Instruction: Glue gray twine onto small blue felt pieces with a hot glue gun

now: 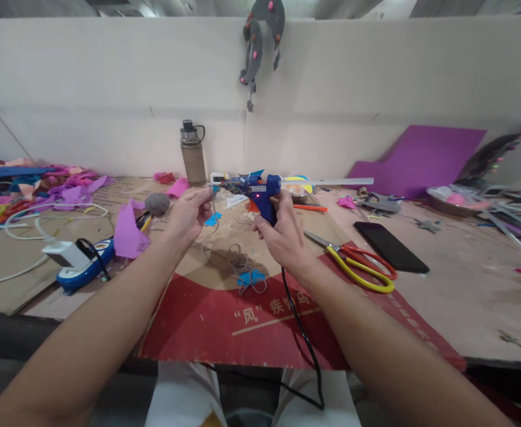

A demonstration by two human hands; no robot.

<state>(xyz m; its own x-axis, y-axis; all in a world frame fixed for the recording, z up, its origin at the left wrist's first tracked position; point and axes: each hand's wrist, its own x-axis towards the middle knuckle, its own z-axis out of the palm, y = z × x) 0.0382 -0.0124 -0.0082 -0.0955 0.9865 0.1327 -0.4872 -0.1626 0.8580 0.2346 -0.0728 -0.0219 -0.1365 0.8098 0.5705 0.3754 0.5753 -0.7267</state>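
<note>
My right hand is wrapped round the handle of a blue hot glue gun. A long clear glue stick sticks out of its back end, and its nozzle points left. At the nozzle, my left hand pinches a thin grey cord between thumb and finger. The cord hangs down from the fingertips; whether it touches the nozzle I cannot tell. Below both hands, a loose tangle of grey cord lies on the cardboard with a blue felt piece under it.
Scissors with red and yellow handles and a black phone lie right. A blue power strip with a white charger, a grey yarn ball and felt scraps are left. A bottle stands behind. The gun's black cable runs over the front edge.
</note>
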